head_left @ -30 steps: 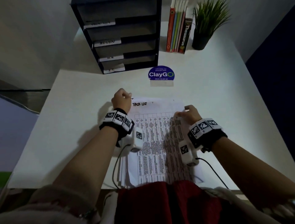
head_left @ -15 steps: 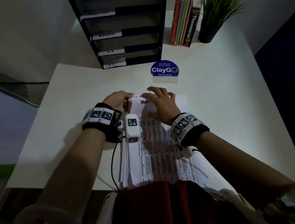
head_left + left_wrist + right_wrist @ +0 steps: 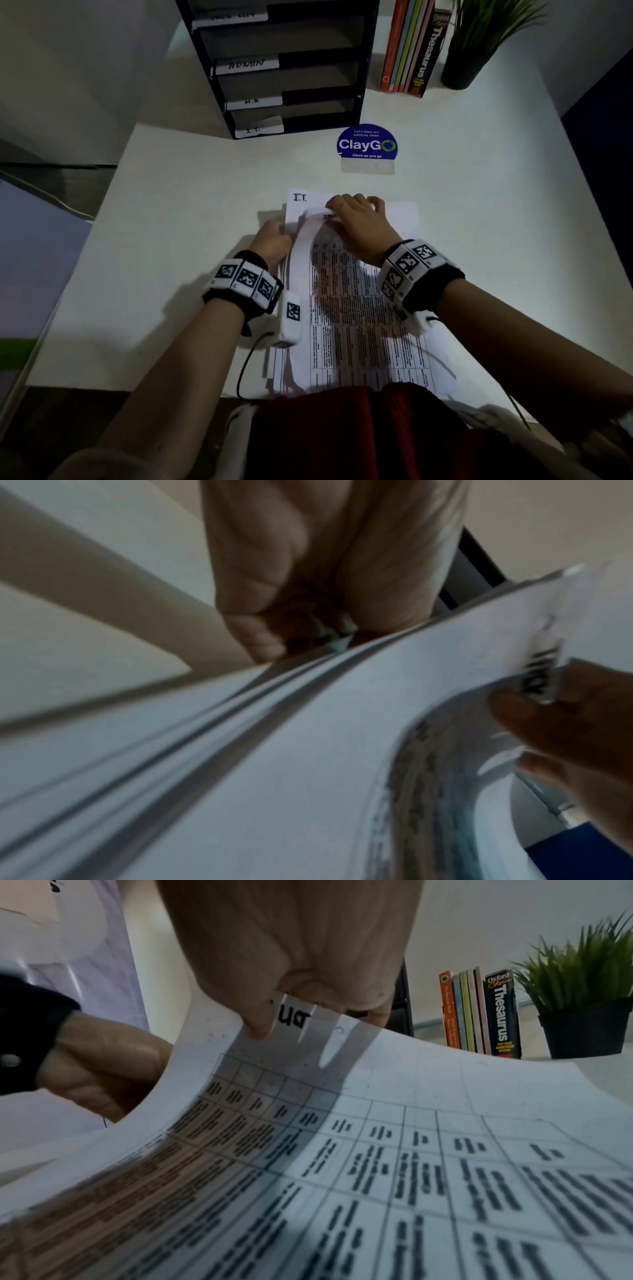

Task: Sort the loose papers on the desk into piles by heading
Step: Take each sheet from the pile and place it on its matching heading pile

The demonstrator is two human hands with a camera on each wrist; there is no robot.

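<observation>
A stack of printed papers [image 3: 279, 363] lies at the desk's near middle. My right hand [image 3: 356, 219] pinches the upper edge of the top sheet [image 3: 349, 308], a table-filled page, and curls its top left corner up off the stack. In the right wrist view its fingers [image 3: 260, 1020] pinch that sheet [image 3: 377, 1150] beside a handwritten heading. Underneath, a sheet headed "I.T." [image 3: 299, 198] shows. My left hand [image 3: 272, 240] grips the stack's left edge with curled fingers [image 3: 308, 626], and the stack [image 3: 171, 750] runs beside them.
A black tray organizer [image 3: 284, 68] with labels such as ADMIN, H.R and I.T. stands at the back. A blue ClayGo sign [image 3: 367, 145] stands just beyond the papers. Books [image 3: 411, 48] and a potted plant [image 3: 469, 51] stand at the back right. Bare white desk [image 3: 171, 240] lies to the left.
My right hand went from lying flat on the heading to pinching the top sheet's upper edge and curling it up, which uncovers the I.T. sheet. The left hand stayed at the stack's left edge.
</observation>
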